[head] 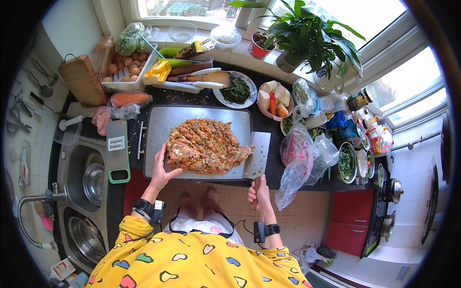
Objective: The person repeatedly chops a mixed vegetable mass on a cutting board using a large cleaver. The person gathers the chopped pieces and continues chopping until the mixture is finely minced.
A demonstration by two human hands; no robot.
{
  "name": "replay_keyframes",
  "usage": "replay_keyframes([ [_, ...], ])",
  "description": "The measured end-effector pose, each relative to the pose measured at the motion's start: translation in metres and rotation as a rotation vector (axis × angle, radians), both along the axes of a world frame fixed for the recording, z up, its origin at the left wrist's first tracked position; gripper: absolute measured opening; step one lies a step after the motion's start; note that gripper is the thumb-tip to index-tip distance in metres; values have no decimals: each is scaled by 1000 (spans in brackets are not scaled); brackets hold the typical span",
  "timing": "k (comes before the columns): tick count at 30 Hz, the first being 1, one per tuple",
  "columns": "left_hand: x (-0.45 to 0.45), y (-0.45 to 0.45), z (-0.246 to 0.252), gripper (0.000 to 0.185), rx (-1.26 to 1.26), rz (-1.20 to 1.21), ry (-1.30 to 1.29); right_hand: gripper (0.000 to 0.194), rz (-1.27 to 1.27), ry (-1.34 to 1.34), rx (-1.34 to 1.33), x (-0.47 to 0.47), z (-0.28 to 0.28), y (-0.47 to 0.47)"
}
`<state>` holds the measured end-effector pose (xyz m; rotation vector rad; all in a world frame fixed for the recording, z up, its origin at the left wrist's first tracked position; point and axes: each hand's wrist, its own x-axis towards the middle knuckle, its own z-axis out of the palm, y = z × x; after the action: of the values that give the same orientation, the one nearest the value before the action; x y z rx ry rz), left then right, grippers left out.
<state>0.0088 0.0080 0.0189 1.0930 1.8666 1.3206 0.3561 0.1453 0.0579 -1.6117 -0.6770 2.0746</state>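
My right hand point(259, 194) grips the wooden handle of a cleaver point(258, 153). Its broad blade lies flat at the right edge of a metal-faced cutting board point(201, 112), against the tip of a mound of minced filling point(205, 145) flecked with orange and green. Bits of green cling to the blade. At the mound's lower left edge rests my left hand point(162, 172), thumb and fingers spread apart, holding nothing. Left of the board is a green-framed grater point(118, 151).
A double sink point(86, 180) lies to the left. Behind the board stand a tray of eggs point(126, 84), a plate of greens point(236, 90) and a bowl of cut vegetables point(275, 100). Plastic bags point(299, 154) and bowls of chopped greens point(347, 162) crowd the right side.
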Motion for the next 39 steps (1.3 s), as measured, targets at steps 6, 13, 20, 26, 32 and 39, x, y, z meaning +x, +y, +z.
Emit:
replay_keyframes([
  [6,-1,1,-2,113,22,-4,19,53,101,28,5,-59,0,-6],
  [13,-1,1,-8,113,59,14,79,48,662,-580,915,-155,20,-31],
  [20,-1,1,-10,114,83,23,80,50,747,-536,873,-149,59,-14],
  [26,0,1,-12,111,76,15,-5,18,565,-102,973,-111,89,27],
  [32,2,2,-9,104,64,66,-13,32,736,-736,1245,-115,41,43],
  [39,4,4,-1,95,71,87,-79,47,841,-698,1274,-110,64,61],
])
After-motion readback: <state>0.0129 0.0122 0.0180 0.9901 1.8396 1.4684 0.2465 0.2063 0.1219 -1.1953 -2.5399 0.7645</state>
